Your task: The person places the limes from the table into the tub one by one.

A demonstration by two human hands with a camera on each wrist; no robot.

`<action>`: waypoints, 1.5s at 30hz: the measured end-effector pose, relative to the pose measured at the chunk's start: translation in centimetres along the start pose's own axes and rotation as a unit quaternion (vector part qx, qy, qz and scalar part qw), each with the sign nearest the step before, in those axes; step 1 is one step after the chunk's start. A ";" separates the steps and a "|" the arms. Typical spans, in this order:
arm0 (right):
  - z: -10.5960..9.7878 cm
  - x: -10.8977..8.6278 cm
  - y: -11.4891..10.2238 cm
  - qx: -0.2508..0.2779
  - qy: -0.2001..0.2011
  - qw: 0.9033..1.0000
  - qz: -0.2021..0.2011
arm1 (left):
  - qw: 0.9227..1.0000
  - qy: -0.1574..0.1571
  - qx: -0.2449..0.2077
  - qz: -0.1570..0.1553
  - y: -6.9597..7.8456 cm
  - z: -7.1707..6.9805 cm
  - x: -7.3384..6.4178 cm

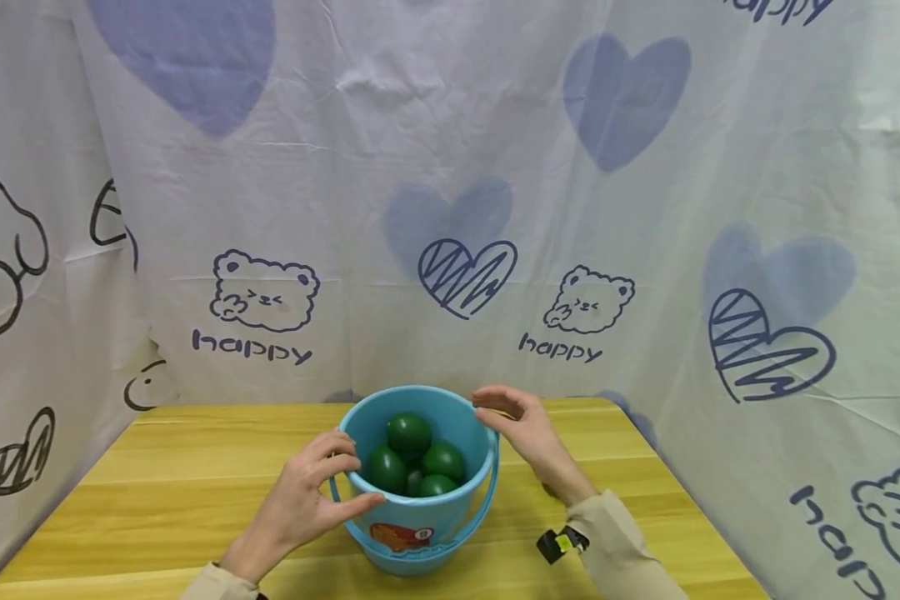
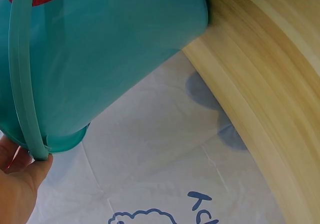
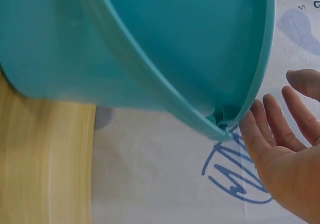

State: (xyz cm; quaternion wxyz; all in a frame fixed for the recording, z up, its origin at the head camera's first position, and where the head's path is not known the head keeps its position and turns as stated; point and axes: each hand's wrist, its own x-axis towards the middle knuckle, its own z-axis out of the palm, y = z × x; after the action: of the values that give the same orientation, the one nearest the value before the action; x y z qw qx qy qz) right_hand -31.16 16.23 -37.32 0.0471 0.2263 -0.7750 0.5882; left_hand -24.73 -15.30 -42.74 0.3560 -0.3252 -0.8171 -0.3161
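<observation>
A light blue plastic bucket (image 1: 412,517) stands upright on the table, with several smooth, dark green, rounded oval things (image 1: 408,433) inside. Its handle (image 2: 22,73) hangs down across the front. My left hand (image 1: 307,492) holds the left side of the rim, its fingers bent over the edge and the thumb lying toward the front. In the left wrist view the thumb meets the rim by the handle joint. At the rim's right side is my right hand (image 1: 521,425), its fingers loosely bent; the right wrist view shows the fingers (image 3: 255,134) spread against the rim's outside, gripping nothing.
The bucket is on a wood-grain table (image 1: 225,450). Behind it and at both sides hangs a pale printed cloth (image 1: 360,167) with hearts and bears. A small black device with a yellow-green patch (image 1: 562,543) sits by the right sleeve (image 1: 618,542).
</observation>
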 end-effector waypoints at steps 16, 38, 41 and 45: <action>-2.8 -1.1 2.4 -0.032 0.065 0.997 0.040 | 1.000 0.004 -0.001 0.006 -0.2 0.1 0.0; -4.6 -2.2 6.1 0.018 0.164 0.980 0.110 | 1.000 0.005 -0.004 0.011 -0.2 0.2 0.0; -5.2 -2.6 6.9 0.053 0.196 0.971 0.125 | 1.000 0.007 -0.004 0.012 -0.2 0.3 -0.1; -6.2 -3.3 7.8 0.064 0.221 0.962 0.149 | 1.000 0.007 -0.007 0.009 -0.1 0.3 -0.1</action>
State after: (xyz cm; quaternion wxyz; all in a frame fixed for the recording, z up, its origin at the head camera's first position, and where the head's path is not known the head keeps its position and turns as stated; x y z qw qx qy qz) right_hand -32.52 24.56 -43.51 0.1145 -0.0248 -0.7306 0.6726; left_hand -24.89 -15.22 -42.99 0.3624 -0.3331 -0.8091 -0.3210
